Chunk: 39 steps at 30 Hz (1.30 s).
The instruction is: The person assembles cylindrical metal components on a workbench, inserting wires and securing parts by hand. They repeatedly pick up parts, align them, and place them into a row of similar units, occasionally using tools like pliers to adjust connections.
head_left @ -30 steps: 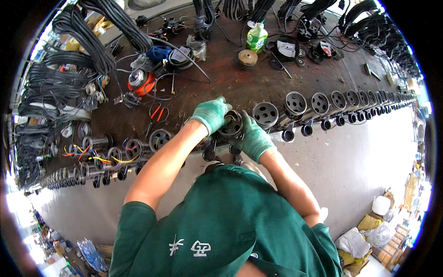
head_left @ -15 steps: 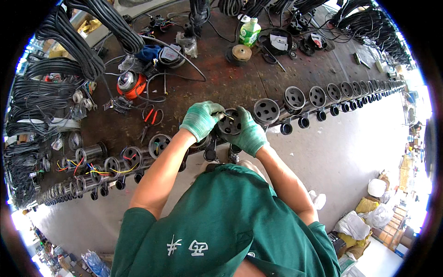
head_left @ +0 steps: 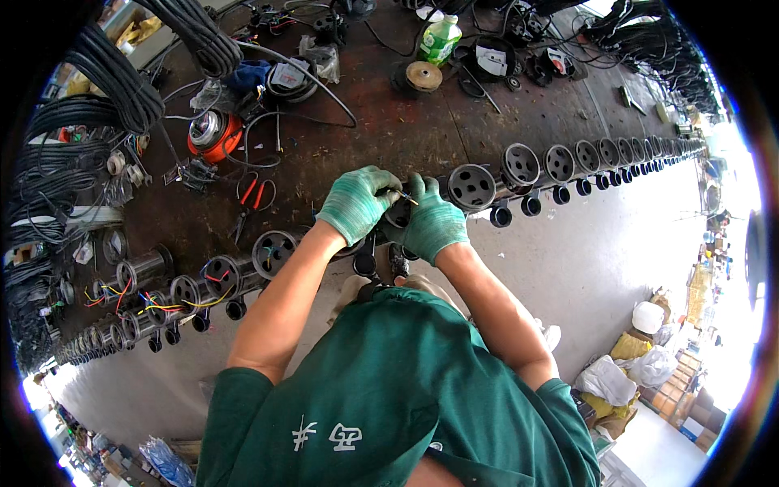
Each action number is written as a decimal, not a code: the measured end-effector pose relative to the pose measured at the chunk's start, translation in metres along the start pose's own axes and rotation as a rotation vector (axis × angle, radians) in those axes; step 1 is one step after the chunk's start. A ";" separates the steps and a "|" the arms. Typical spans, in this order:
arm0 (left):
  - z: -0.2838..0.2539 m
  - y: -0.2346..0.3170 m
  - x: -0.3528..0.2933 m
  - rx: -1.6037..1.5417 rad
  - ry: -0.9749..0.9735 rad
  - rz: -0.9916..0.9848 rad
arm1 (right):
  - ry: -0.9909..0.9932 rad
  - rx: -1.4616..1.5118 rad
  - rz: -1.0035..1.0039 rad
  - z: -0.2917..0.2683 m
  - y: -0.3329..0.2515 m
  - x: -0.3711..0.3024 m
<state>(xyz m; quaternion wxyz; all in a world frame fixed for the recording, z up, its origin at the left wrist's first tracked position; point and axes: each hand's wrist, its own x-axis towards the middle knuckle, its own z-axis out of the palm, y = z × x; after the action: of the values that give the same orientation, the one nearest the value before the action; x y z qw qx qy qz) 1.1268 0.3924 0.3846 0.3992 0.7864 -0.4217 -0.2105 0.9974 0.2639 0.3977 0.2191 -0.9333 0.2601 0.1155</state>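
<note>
Thin dark wire-like piece with a yellowish tip, near edge of a stained dark-brown worktop.
So the green-gloved left hand is pinching it over a round black housing with holes; the green-gloved right hand is against that housing, can't tell if it's gripping. Red-handled pliers lie off to the left.

A dark, scuffed worktop is lined along its near edge with black round housings, while red-handled pliers, an orange-ringed metal part, a tan-topped round piece, a green bottle and coiled black cables are spread behind.
</note>
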 end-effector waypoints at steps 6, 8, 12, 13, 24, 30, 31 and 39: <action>0.000 -0.002 -0.001 -0.031 0.007 -0.010 | 0.045 0.025 -0.061 0.009 0.008 -0.001; 0.000 -0.004 -0.001 -0.027 0.007 0.005 | 0.052 0.015 -0.079 0.009 0.008 0.000; 0.000 -0.003 0.001 -0.005 -0.018 0.017 | -0.014 -0.034 -0.032 0.006 0.006 -0.001; 0.000 -0.003 0.001 0.006 -0.028 0.020 | -0.019 -0.040 -0.034 0.004 0.005 -0.001; -0.013 0.020 -0.002 0.010 -0.106 0.139 | 0.024 0.067 -0.112 -0.014 0.017 -0.022; 0.025 0.067 0.031 0.171 -0.052 0.320 | -0.018 0.374 -0.177 -0.066 0.115 -0.063; 0.041 0.078 0.041 0.285 -0.157 0.218 | 0.005 0.427 -0.156 -0.077 0.128 -0.067; 0.085 0.114 0.102 0.397 -0.554 -0.060 | -0.043 0.390 -0.251 -0.077 0.226 -0.047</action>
<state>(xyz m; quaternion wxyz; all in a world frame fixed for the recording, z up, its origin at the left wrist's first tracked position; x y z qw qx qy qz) 1.0705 0.2326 0.4268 0.1023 0.7739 -0.5234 -0.3414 0.8447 0.0743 0.4013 0.4137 -0.8955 0.1547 0.0549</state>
